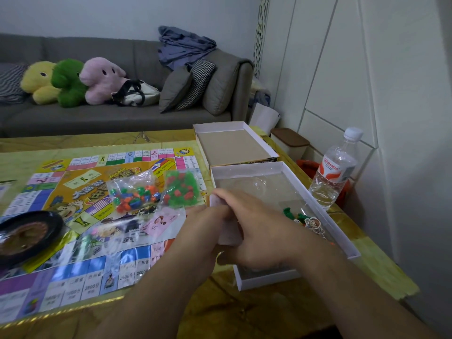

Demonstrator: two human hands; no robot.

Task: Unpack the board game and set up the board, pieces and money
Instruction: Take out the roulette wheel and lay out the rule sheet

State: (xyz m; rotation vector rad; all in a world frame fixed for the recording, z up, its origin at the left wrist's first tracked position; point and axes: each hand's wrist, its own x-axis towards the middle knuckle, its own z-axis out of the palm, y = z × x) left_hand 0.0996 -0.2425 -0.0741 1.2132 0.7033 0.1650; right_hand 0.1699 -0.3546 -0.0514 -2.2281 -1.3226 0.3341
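Gripping a pale stack of cards [228,234] with both hands [208,223] [259,231], fingers clamped around it, lower centre, beside the board [80,241].

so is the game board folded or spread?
Spread: the colourful paper game board lies flat on the yellow table, with two clear bags of pieces on it.

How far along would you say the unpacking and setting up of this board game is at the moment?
Roughly midway. Done: the board lies unfolded on the table, with two bags of pieces on it, unopened. In hand: both hands, left hand and right hand, hold a pale stack, possibly cards or money. Left: figures remain in the box tray; no money is laid out.
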